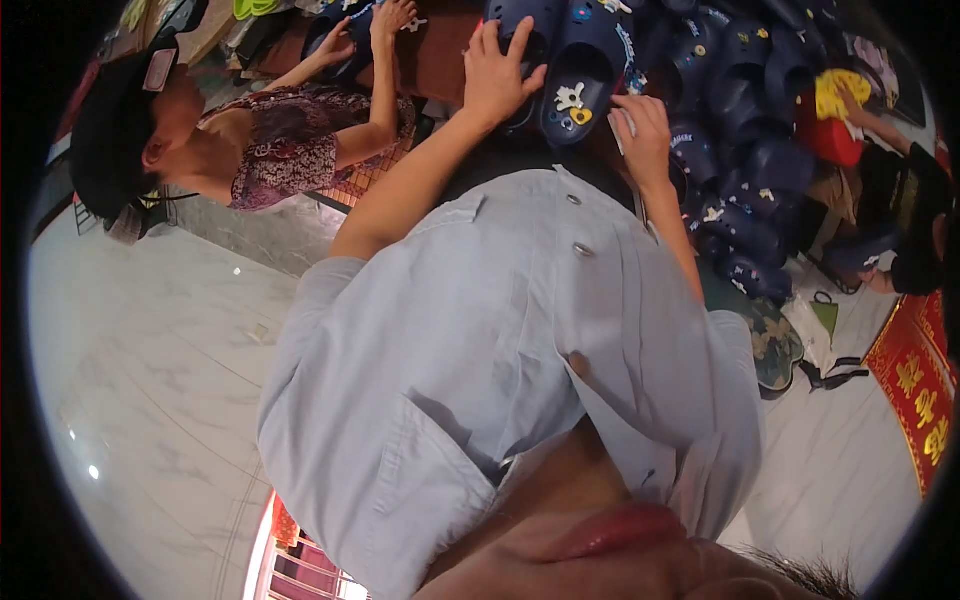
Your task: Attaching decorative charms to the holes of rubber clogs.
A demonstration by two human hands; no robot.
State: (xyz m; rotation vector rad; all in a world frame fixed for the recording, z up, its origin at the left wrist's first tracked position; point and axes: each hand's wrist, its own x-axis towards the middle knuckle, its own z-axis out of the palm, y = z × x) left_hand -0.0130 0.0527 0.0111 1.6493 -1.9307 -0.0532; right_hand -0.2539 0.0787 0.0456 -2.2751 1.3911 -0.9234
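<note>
Two dark navy clogs lie side by side at the top middle. The right-hand clog (584, 65) has white and yellow charms on its toe and more farther up. My left hand (497, 80) rests on the left-hand clog (513, 12), fingers spread over it and thumb toward its neighbour. Just right of the charmed toe, my right hand (643, 135) has its fingers curled in. Something pale shows by those fingers, too small to name. Part of the left-hand clog is hidden under my left hand.
Many navy clogs (740, 90) are heaped to the right. At the left, a person in a patterned top (290, 150) handles another dark clog (345, 55). Another person at the far right has a hand on yellow cloth (840, 95). A red banner (915, 385) hangs at right.
</note>
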